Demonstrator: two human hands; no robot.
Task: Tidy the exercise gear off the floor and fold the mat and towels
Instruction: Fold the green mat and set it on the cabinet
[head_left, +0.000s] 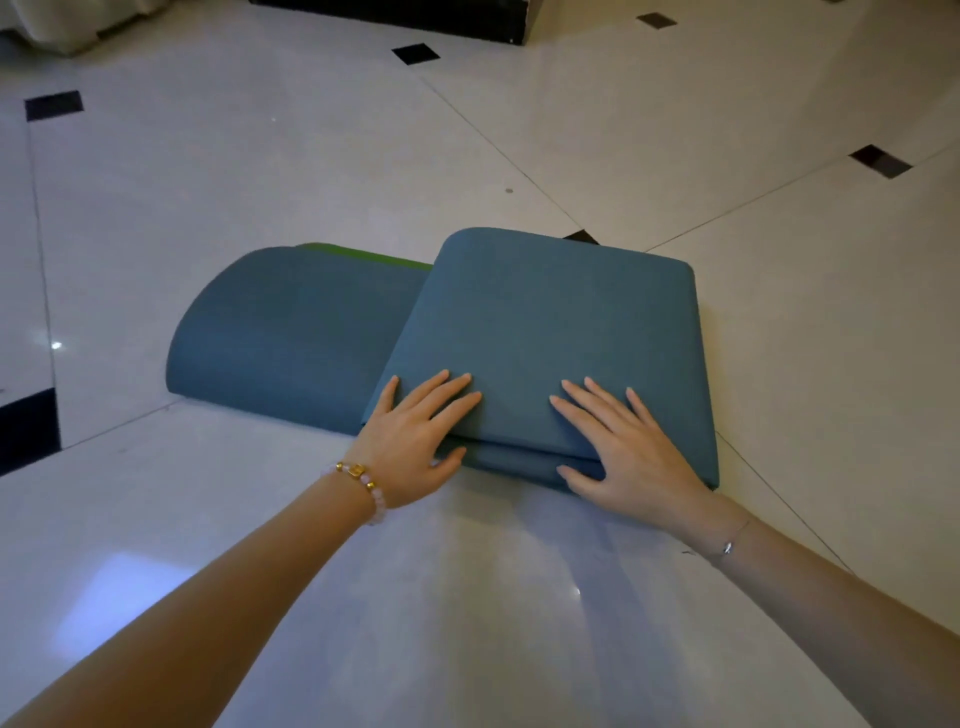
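Note:
A blue exercise mat (545, 322) with a green underside lies folded in several layers on the glossy tiled floor. A lower folded part sticks out to the left, with a strip of green showing at its far edge. My left hand (415, 441) presses flat on the near left corner of the top fold, its fingers spread. My right hand (623, 447) lies flat on the near right part of the same fold, with the thumb against the stacked front edge. No towels are in view.
White floor tiles (260, 171) with small black inlay squares surround the mat. A dark furniture base (415, 15) runs along the far edge, and a pale curtain hem (47, 26) hangs at the far left.

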